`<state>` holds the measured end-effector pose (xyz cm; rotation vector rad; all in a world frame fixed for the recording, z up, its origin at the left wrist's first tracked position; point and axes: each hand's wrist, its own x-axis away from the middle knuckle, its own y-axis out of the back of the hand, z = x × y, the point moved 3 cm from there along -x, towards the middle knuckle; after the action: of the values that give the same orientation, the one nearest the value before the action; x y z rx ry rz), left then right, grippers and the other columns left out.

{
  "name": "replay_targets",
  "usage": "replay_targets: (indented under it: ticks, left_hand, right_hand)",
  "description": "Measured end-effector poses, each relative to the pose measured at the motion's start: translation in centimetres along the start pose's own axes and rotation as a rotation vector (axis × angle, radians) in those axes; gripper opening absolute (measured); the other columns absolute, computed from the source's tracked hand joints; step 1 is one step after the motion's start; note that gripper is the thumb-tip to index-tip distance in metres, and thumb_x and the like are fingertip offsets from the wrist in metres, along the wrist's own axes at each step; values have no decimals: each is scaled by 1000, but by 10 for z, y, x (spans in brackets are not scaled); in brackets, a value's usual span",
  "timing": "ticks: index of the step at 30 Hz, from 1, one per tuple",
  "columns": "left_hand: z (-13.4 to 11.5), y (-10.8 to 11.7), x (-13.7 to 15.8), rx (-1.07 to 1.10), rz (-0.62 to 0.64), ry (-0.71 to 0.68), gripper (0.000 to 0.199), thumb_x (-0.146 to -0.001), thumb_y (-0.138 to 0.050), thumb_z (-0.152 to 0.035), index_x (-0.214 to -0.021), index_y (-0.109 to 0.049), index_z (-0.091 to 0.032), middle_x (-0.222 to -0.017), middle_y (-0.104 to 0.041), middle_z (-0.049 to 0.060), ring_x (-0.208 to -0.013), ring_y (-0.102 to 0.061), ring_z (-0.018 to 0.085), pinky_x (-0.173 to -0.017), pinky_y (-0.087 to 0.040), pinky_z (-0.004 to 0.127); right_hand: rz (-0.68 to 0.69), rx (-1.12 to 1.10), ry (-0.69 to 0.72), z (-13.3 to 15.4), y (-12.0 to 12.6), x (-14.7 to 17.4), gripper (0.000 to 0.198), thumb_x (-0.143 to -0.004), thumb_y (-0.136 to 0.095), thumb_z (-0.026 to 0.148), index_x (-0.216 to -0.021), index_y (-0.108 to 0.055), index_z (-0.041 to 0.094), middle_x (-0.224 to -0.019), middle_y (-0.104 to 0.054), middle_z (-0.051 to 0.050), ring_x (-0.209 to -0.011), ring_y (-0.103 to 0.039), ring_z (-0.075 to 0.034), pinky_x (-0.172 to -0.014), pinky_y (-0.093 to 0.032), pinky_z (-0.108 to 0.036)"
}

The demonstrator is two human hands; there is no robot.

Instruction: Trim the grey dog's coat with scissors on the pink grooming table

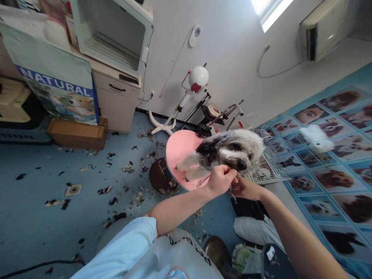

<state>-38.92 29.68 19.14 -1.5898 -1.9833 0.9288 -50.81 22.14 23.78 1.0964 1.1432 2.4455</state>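
Note:
A white-and-grey dog [241, 145] with a dark patch of fur at its shoulder sits or stands on a round pink grooming table [181, 145]. My left hand [222, 179] is closed at the dog's chin, its thumb and fingers pinching the fur just under the mouth. Close beside it, also below the muzzle, my right hand [245, 188] is closed round what look like scissors [233, 197]. Metal handles stick out beneath its fingers, while the blades are hidden by the hands and fur.
Clumps of cut fur lie over the blue floor [116, 174]. A brown round stool [159, 176] stands by the table. Behind are a white stand dryer [198, 76] and a wire cage [269, 166]. At left are a cabinet [116, 104] and a cardboard box [77, 133].

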Motion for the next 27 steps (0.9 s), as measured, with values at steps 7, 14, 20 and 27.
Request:
replay_targets:
  ticks: [7,14,20,27]
  left_hand:
    - [-4,1,-2,-22,13,1,28,-77,-57,-33,-56,-56,-15,-48,-51,-1,-39,-38,6,-38,-28,19]
    - [-4,1,-4,-77,-20,-7,27,-76,-56,-32,-55,-53,-15,-49,-51,-1,-42,-39,6,-40,-29,19]
    - [-4,0,-4,-111,-16,-6,29,-76,-55,-34,-54,-53,-15,-49,-52,0,-43,-40,7,-42,-30,20]
    - [-6,0,-5,-124,-9,-30,28,-76,-56,-30,-53,-54,-14,-49,-51,-1,-44,-41,6,-44,-31,19]
  right_hand:
    - [-164,138,-48,-6,7,-19,6,-69,-62,21,-71,-60,16,-71,-63,-4,-70,-57,-18,-70,-49,-30]
    - [-176,0,158,-12,-22,-29,8,-69,-62,21,-71,-66,14,-69,-64,-5,-73,-59,-19,-70,-53,-31]
    - [-250,69,31,-23,-14,-34,13,-69,-60,23,-74,-67,14,-72,-68,-6,-74,-63,-20,-71,-56,-32]
    - [-323,126,92,-27,-20,-44,13,-72,-55,20,-65,-64,16,-73,-68,-8,-81,-65,-23,-78,-56,-38]
